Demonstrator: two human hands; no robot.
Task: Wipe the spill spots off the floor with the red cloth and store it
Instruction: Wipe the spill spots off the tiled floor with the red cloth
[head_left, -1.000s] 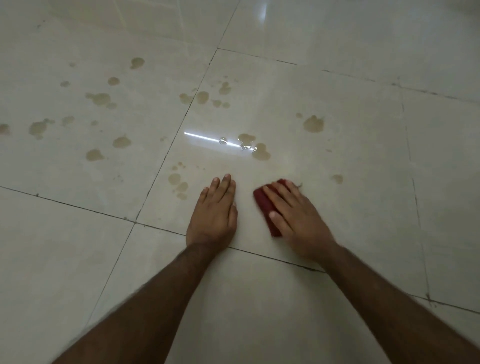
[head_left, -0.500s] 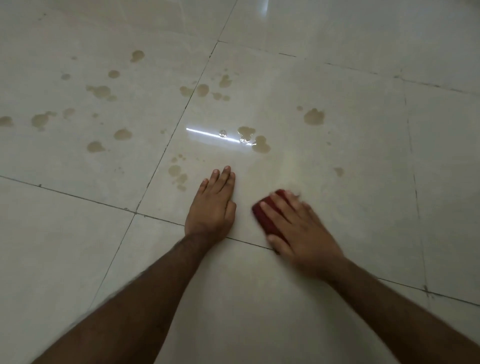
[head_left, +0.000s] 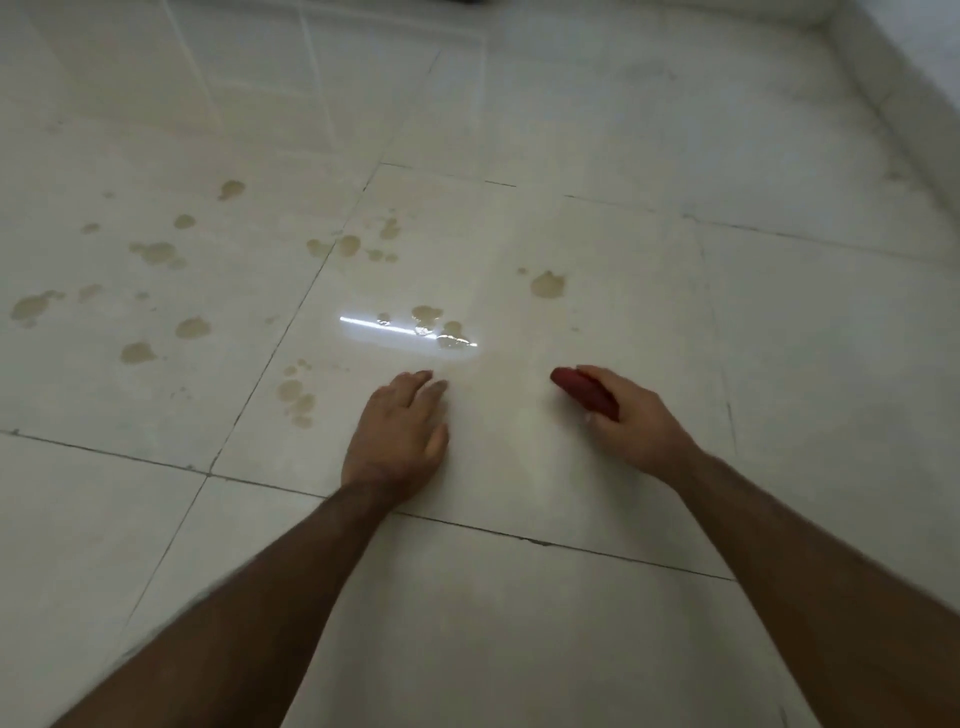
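A folded red cloth (head_left: 584, 391) lies on the pale tiled floor (head_left: 519, 597), and my right hand (head_left: 636, 421) grips it from the right, fingers over it and thumb under its near edge. My left hand (head_left: 400, 436) rests flat on the floor to the left of the cloth, fingers straight. Several tan spill spots lie ahead: a wet cluster (head_left: 439, 325) under a bright glare just beyond my left hand, one blot (head_left: 547, 285) further right, a small group (head_left: 296, 397) left of my left hand, and many more (head_left: 156, 254) across the left tile.
A white wall base (head_left: 893, 88) runs along the far right. Dark grout lines (head_left: 519, 538) cross the floor between the large tiles. The tile under and right of my hands shows no spots.
My right hand has swept the cloth to the right, away from my left hand, and now curls round it. The small spot to the right of the cloth is gone. The view has tilted up.
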